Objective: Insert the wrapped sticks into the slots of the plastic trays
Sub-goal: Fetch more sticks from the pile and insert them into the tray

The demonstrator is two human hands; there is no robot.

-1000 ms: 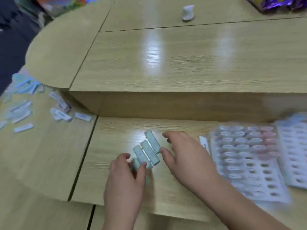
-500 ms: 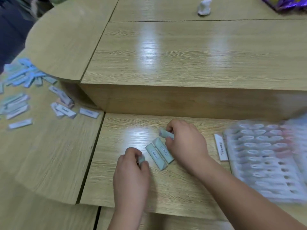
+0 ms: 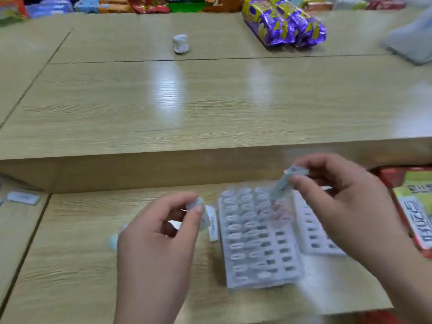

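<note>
The only view comes from a wide-angle camera on the person's head, looking forward and down across a low wooden desk (image 3: pixel 70 253) toward a raised counter (image 3: pixel 210 108) behind it, with snack packets (image 3: pixel 282 22) at the far top edge. It sits close: the left hand (image 3: pixel 159 242) and right hand (image 3: pixel 346 206) reach in from the bottom edge and fill much of the lower half, with a plastic tray (image 3: pixel 257 265) between them, slightly right of centre.
</note>
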